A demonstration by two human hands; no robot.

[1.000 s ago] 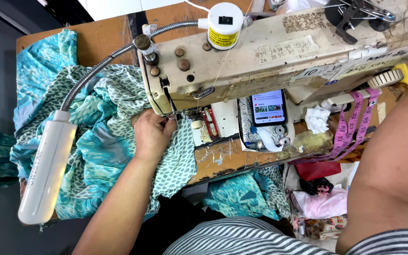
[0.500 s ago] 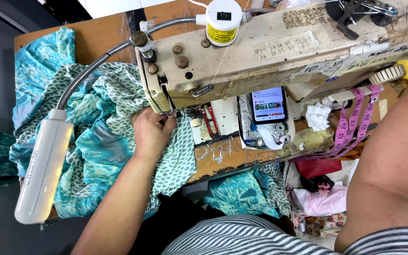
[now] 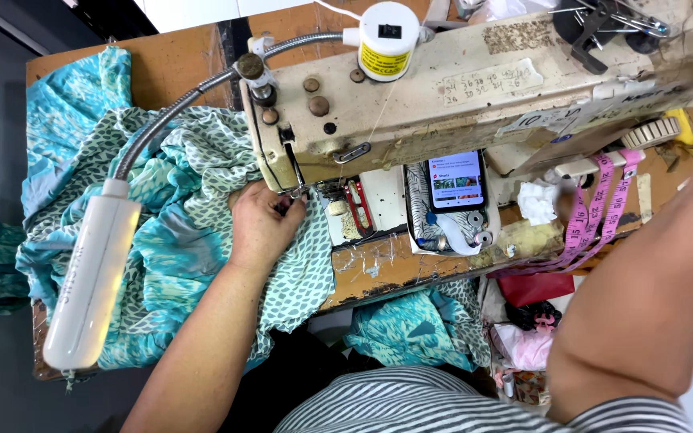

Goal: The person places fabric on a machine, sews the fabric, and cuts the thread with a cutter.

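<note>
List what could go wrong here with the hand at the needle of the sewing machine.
The left hand has its fingertips right at the needle area, so a stitch could catch a finger. The loose patterned fabric is bunched beside it and could fold under and get sewn in. The phone might distract.

**What the view hides or cuts off**

The left hand rests on teal patterned fabric, its fingertips tucked under the sewing machine head at centre frame, so its grip cannot be judged. The right forearm fills the lower right; its hand lies beyond the frame's right edge. The phone screen is too small to make out. The desk is cut off at top.
</note>
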